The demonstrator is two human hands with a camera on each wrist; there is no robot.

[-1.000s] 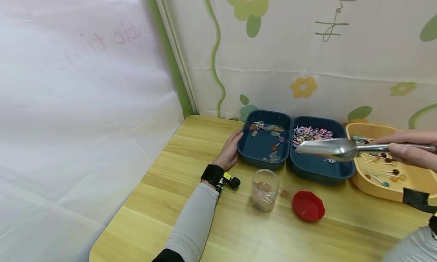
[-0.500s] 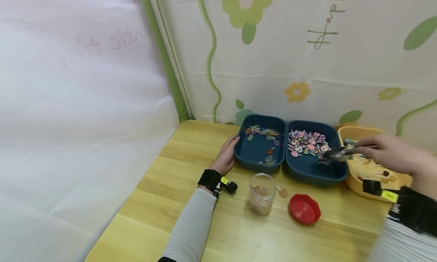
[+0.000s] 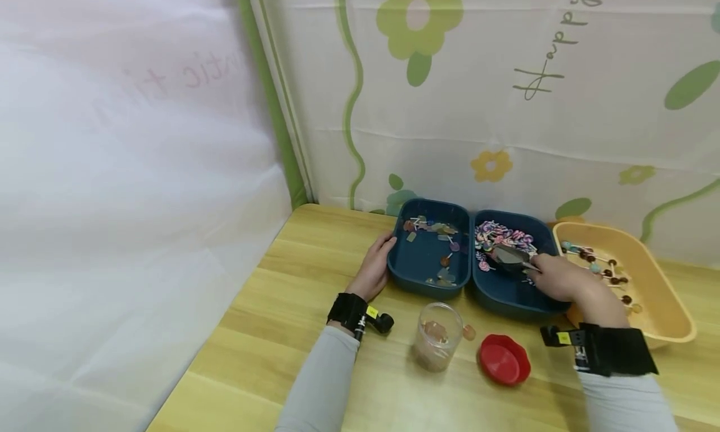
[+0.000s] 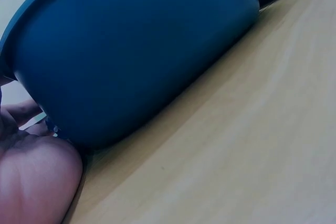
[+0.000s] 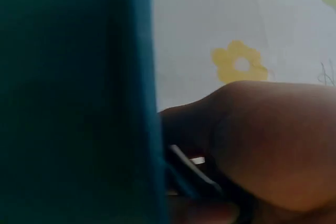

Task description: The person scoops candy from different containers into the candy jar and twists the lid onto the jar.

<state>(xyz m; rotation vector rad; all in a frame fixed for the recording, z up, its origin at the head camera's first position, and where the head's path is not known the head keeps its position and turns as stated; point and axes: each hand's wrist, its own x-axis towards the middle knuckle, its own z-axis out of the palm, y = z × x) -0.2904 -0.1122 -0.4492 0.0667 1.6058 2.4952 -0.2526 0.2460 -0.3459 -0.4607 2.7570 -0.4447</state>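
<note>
My right hand [image 3: 559,279] grips the handle of a metal scoop [image 3: 510,257], low inside the middle blue bin [image 3: 517,305]. The scoop's bowl is among tiny swirl lollipops [image 3: 503,234] in pink, purple and white. In the right wrist view, the bin's wall [image 5: 73,98] covers much of the frame and hides the scoop's bowl. My left hand [image 3: 371,269] rests with its fingers along the outer left side of the left blue bin [image 3: 417,266]. That bin holds scattered small translucent candies, some on sticks. In the left wrist view, its wall [image 4: 142,51] rises beside my palm.
A clear jar [image 3: 437,341], partly filled with brownish lollipops, stands in front of the blue bins. An orange-brown lollipop [image 3: 469,332] lies beside it, with a red scalloped lid [image 3: 504,361] to the right. The yellow bin [image 3: 664,316] with ball lollipops adjoins the middle bin.
My right hand has moved left and down from over the yellow bin, taking the scoop into the middle bin's swirl lollipops. My left hand stays at the left bin's side.
</note>
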